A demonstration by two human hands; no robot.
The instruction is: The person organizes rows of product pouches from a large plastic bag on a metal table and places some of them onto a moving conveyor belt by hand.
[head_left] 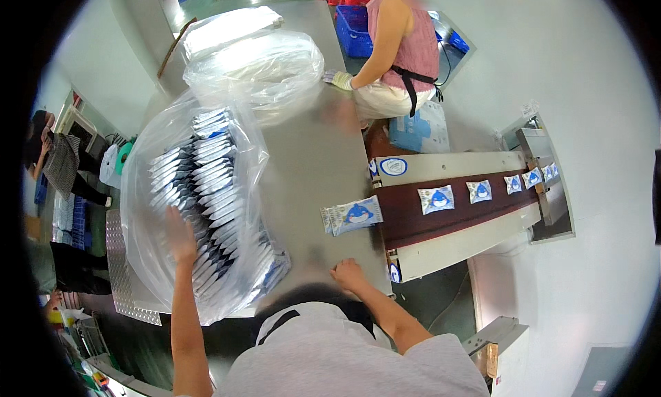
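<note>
Packets (206,190) are sitting stacked in neat rows inside a big clear plastic bag (148,211) on the steel table (310,163), at about nine o'clock from the person's body. Left hand (180,237) is pressing flat and open on the bag's lower side, fingers spread, gripping nothing, probably steadying the stack so the rows are not sliding. Right hand (350,273) is resting on the table edge at one o'clock from the body, fingers curled loosely; cannot tell whether anything is under it. A small pile of blue-and-white pouches (352,215) is lying just off the end of the dark conveyor belt (413,221), at twelve o'clock from the right hand, near but apart. More single pouches (436,199) are riding spaced out along the belt toward three o'clock. Bagged packets are looking silvery-white with dark edges, glare blurring the detail. Another worker (399,46) is sitting at twelve o'clock, gloved hand on the table beside a second filled bag (258,66).
</note>
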